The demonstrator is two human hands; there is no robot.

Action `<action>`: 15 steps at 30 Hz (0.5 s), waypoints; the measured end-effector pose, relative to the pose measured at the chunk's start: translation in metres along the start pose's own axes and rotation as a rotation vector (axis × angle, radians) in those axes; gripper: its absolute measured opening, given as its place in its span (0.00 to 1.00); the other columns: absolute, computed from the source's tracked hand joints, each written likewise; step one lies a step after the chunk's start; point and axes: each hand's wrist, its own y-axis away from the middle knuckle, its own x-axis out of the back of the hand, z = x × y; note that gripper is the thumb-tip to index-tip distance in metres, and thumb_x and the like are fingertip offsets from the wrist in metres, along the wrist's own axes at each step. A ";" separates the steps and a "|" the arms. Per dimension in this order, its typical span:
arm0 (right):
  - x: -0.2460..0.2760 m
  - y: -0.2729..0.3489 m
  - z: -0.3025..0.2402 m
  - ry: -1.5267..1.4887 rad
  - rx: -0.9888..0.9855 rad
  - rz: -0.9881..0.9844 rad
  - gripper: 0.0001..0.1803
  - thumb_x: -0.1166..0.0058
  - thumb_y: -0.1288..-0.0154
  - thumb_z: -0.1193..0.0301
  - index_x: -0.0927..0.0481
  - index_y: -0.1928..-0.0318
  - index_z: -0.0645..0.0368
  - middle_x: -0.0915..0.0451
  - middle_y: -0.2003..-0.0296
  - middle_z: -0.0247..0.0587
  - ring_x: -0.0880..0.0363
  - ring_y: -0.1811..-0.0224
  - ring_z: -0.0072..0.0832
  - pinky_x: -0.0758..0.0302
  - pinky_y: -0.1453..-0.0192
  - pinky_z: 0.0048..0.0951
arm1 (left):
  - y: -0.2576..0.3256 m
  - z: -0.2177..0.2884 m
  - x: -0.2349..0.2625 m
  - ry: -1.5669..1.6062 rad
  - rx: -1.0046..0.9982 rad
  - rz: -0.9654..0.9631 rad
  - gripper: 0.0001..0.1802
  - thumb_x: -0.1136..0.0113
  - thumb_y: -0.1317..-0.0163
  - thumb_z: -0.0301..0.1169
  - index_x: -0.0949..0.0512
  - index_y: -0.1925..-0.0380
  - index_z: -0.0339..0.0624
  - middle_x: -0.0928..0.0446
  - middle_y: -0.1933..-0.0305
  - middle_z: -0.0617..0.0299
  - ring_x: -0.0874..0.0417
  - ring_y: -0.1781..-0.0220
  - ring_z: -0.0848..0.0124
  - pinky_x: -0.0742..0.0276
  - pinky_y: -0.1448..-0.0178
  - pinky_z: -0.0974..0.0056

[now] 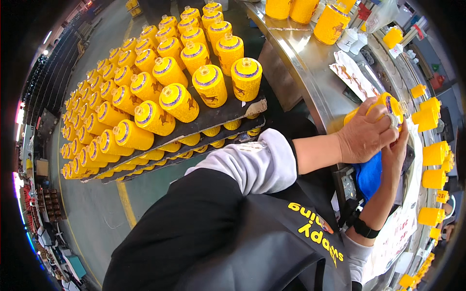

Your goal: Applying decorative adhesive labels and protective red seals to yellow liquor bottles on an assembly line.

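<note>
Since the yellow jar (392, 105) is tipped sideways at the frame's right, neck pointing right, the left hand (367, 135) grips across its middle while the right hand (395, 151), nearer the neck, holds it too, above a blue cloth (368, 175).

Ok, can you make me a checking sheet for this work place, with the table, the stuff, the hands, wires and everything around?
Surface: shiny metal table, bottles and papers on it.
Work things: one yellow bottle, tipped sideways, clear neck toward the right.
Clutter: sheet with brown animal prints, blue cloth, clear plastic bag.
Hands: left hand curled over the bottle; right hand against it, grip partly hidden.
Cables: nothing seen.
Surroundings: rows of yellow bottles on dark stacked boards; yellow floor line.
</note>
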 end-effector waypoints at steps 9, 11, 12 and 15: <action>0.001 -0.002 0.028 -0.027 0.098 0.002 0.41 0.34 0.41 0.61 0.40 0.31 0.52 0.36 0.33 0.45 0.35 0.32 0.36 0.38 0.29 0.37 | -0.011 0.000 -0.016 0.018 -0.033 0.011 0.10 0.47 0.43 0.35 0.27 0.61 0.47 0.25 0.57 0.59 0.30 0.43 0.56 0.49 0.28 0.37; 0.003 -0.001 0.027 0.153 0.123 0.011 0.42 0.35 0.40 0.61 0.42 0.30 0.55 0.37 0.33 0.44 0.35 0.32 0.34 0.39 0.29 0.37 | -0.010 -0.002 -0.017 0.071 -0.034 0.026 0.11 0.44 0.46 0.34 0.28 0.63 0.47 0.25 0.57 0.59 0.30 0.43 0.56 0.49 0.28 0.37; 0.005 -0.001 0.025 0.122 0.114 -0.029 0.42 0.35 0.40 0.61 0.42 0.30 0.56 0.37 0.33 0.44 0.36 0.32 0.34 0.39 0.29 0.37 | -0.008 -0.004 -0.016 0.057 -0.030 0.034 0.11 0.44 0.46 0.34 0.28 0.63 0.47 0.25 0.57 0.59 0.30 0.43 0.56 0.49 0.28 0.37; 0.006 0.004 0.013 -0.088 0.148 -0.072 0.39 0.40 0.36 0.64 0.44 0.29 0.58 0.37 0.33 0.46 0.37 0.31 0.35 0.41 0.28 0.37 | -0.004 -0.012 -0.015 0.230 -0.003 0.109 0.17 0.37 0.53 0.32 0.31 0.63 0.49 0.27 0.59 0.61 0.31 0.44 0.56 0.50 0.29 0.36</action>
